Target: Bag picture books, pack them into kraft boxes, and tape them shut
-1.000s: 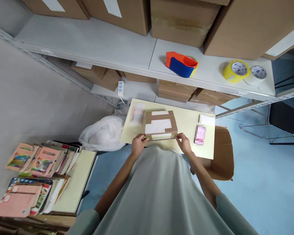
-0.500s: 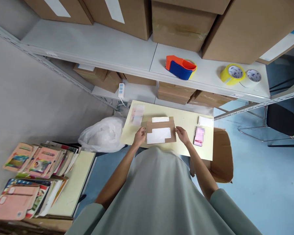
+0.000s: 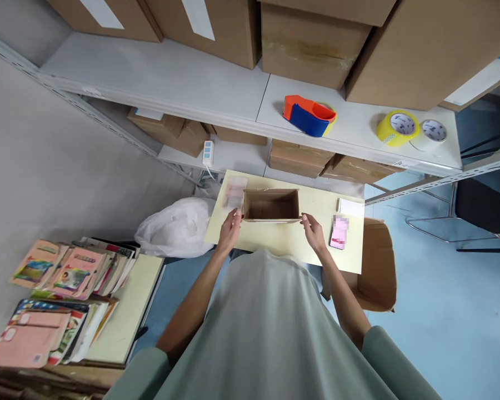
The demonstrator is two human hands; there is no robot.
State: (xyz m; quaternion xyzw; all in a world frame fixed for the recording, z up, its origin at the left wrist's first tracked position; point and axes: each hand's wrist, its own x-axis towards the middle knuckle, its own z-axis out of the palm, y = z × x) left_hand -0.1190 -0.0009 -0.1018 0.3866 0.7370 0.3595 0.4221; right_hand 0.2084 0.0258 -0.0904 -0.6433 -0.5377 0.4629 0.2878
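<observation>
A small cardboard box (image 3: 271, 208) is at the middle of the cream table (image 3: 275, 243), its open top facing me and its brown inside showing. My left hand (image 3: 229, 230) pinches the box at its near left corner, thumb and fingers pressed together. At the near right corner, the fingers of my right hand (image 3: 314, 230) are closed on the box's edge in the same way. The labelled face of the box is hidden from me now. A phone (image 3: 339, 233) with a pink screen lies to the right of my right hand.
Above the table, a shelf (image 3: 158, 78) holds an orange and blue tape dispenser (image 3: 308, 116), tape rolls (image 3: 398, 128) and large cartons. A white plastic bag (image 3: 175, 228) sits left of the table. An open carton (image 3: 377, 264) stands at right, and booklets (image 3: 33, 333) are stacked at lower left.
The box has turned: its labelled side faced up before, and now its open top does. Both hands have stayed at its two sides, the left rising slightly.
</observation>
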